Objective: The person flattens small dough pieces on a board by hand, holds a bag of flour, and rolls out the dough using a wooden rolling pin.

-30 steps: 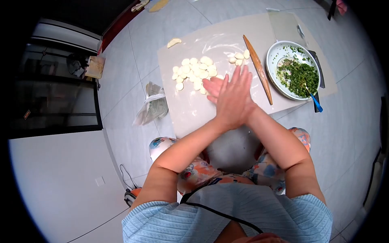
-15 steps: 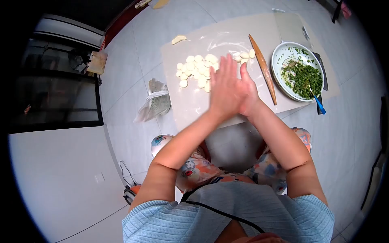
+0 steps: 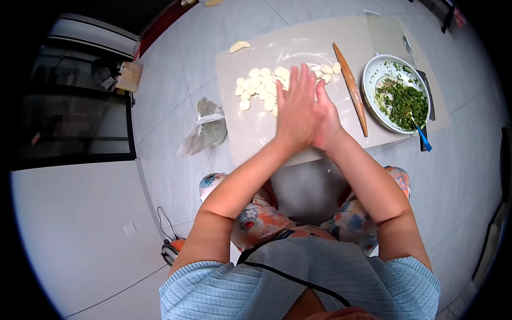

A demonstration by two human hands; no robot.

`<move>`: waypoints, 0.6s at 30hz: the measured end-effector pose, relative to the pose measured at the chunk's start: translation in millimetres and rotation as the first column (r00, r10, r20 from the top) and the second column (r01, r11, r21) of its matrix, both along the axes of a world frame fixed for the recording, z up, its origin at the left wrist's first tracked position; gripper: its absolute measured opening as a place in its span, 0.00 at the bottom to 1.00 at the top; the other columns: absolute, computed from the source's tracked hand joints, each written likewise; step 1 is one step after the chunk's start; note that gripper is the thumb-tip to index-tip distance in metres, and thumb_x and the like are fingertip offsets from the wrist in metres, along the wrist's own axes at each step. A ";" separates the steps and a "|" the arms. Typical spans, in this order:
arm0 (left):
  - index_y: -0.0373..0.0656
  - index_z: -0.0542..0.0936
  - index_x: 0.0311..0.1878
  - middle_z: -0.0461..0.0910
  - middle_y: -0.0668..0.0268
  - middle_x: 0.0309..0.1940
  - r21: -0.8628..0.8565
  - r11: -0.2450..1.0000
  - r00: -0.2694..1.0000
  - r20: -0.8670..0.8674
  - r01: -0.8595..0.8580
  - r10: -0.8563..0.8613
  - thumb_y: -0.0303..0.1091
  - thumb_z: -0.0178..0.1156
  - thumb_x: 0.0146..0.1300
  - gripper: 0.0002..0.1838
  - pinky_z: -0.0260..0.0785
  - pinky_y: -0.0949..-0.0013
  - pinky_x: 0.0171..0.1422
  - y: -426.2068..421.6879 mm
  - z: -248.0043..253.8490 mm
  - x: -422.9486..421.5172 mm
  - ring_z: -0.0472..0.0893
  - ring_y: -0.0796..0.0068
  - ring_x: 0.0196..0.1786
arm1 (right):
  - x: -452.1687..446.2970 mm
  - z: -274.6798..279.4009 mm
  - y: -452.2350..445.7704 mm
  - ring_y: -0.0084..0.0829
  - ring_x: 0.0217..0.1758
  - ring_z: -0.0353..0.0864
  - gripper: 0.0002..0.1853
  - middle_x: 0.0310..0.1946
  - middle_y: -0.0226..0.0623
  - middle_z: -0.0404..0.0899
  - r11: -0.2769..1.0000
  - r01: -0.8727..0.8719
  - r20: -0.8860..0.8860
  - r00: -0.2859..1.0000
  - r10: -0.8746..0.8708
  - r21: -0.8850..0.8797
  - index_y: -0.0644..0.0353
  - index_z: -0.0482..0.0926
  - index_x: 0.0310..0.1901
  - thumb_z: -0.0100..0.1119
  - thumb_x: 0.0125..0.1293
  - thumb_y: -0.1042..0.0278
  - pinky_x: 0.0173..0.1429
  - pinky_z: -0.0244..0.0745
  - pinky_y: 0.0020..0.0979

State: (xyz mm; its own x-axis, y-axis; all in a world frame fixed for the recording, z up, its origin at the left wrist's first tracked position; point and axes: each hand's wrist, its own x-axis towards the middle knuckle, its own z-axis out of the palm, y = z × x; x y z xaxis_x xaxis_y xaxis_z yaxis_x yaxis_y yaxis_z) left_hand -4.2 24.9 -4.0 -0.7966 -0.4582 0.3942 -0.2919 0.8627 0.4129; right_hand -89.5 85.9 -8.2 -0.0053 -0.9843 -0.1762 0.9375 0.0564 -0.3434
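So the small, pale, rounded dough pieces are sitting in a loose bunch around the upper middle of the frame, some of them disappearing behind the person's bare left hand. That hand is showing its back, fingers stretching out straight toward the top of the frame, and it's pressing flat against the bare right hand, whose thumb is sticking up on the right side. Neither one is curling into a fist, but the palms are hiding each other, so I honestly can't tell if anything is sitting between them. A smaller cluster of pale dough lumps is peeking out just beyond the fingertips, and a tapered brown wooden rolling pin is lying at a slant right beside it. Further right, a round white bowl is holding chopped green filling, with a blue handle poking out over the lower right rim. Up top, left of centre, a pale crescent-shaped dough strip is lying on its own. All of that is resting on a beige flat work surface, and a crumpled translucent plastic bag is slumping just off its left edge.
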 end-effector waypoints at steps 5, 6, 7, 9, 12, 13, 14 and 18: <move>0.37 0.53 0.80 0.47 0.46 0.81 0.214 0.976 0.986 -0.155 -0.028 0.063 0.64 0.35 0.75 0.44 0.29 0.37 0.82 -7.8 6.1 -3.5 0.41 0.43 0.84 | 19.2 -37.5 -10.0 0.32 0.81 0.54 0.41 0.81 0.29 0.51 0.994 0.100 -0.047 0.994 -0.102 -0.044 0.38 0.46 0.81 0.32 0.74 0.26 0.79 0.53 0.44; 0.37 0.53 0.80 0.47 0.46 0.81 0.214 0.976 0.986 -0.155 -0.028 0.063 0.64 0.35 0.75 0.44 0.29 0.37 0.82 -4.4 2.3 -3.3 0.41 0.43 0.84 | 19.2 -18.1 -5.3 0.31 0.81 0.54 0.40 0.81 0.28 0.50 1.000 0.013 -0.012 1.000 -0.013 0.006 0.35 0.45 0.81 0.33 0.74 0.27 0.78 0.53 0.45; 0.34 0.51 0.80 0.47 0.45 0.81 0.107 0.990 0.994 -0.060 -0.089 0.095 0.49 0.38 0.74 0.38 0.30 0.38 0.82 1.4 4.1 -4.1 0.42 0.44 0.84 | 20.6 -11.4 -5.4 0.31 0.81 0.54 0.40 0.81 0.28 0.50 1.000 0.011 -0.015 1.000 -0.011 -0.001 0.35 0.45 0.81 0.33 0.74 0.27 0.78 0.53 0.45; 0.32 0.48 0.80 0.48 0.43 0.80 -0.001 0.990 0.990 0.029 -0.139 0.139 0.34 0.40 0.73 0.34 0.31 0.39 0.82 8.2 7.7 -5.9 0.43 0.44 0.83 | 24.2 -1.3 -1.5 0.34 0.81 0.53 0.41 0.81 0.30 0.50 0.998 0.048 -0.058 0.997 -0.046 0.049 0.38 0.45 0.81 0.32 0.74 0.26 0.79 0.52 0.47; 0.35 0.43 0.81 0.43 0.47 0.82 0.297 0.943 0.986 0.114 -0.148 0.119 0.42 0.35 0.79 0.34 0.29 0.45 0.84 7.2 11.8 -1.9 0.39 0.49 0.84 | 31.5 5.4 2.7 0.38 0.82 0.52 0.44 0.81 0.32 0.49 0.987 0.106 -0.123 0.988 -0.091 0.123 0.43 0.44 0.82 0.30 0.74 0.25 0.81 0.49 0.49; 0.37 0.41 0.81 0.38 0.50 0.83 0.570 0.820 0.993 -0.116 0.056 0.013 0.51 0.30 0.79 0.37 0.25 0.45 0.84 -3.8 5.4 7.3 0.33 0.51 0.85 | 32.4 1.1 1.6 0.38 0.82 0.52 0.44 0.81 0.32 0.49 0.989 0.095 -0.121 0.989 -0.080 0.118 0.43 0.44 0.82 0.30 0.74 0.25 0.81 0.49 0.49; 0.39 0.39 0.82 0.33 0.53 0.84 0.731 0.608 0.929 -0.370 0.309 -0.027 0.61 0.25 0.79 0.41 0.20 0.45 0.83 -13.9 -1.8 11.5 0.28 0.53 0.85 | 25.6 -8.7 0.3 0.39 0.82 0.52 0.44 0.81 0.35 0.49 0.994 0.025 0.036 0.999 -0.029 0.105 0.45 0.43 0.82 0.30 0.74 0.25 0.81 0.49 0.49; 0.39 0.38 0.82 0.34 0.55 0.84 0.835 0.262 0.837 -0.529 0.484 0.140 0.53 0.29 0.81 0.37 0.23 0.45 0.84 -17.8 -4.0 18.5 0.29 0.57 0.85 | 19.7 -31.1 -5.5 0.40 0.82 0.52 0.43 0.81 0.41 0.49 0.995 -0.102 0.300 0.949 0.100 -0.008 0.48 0.45 0.81 0.30 0.75 0.28 0.81 0.49 0.49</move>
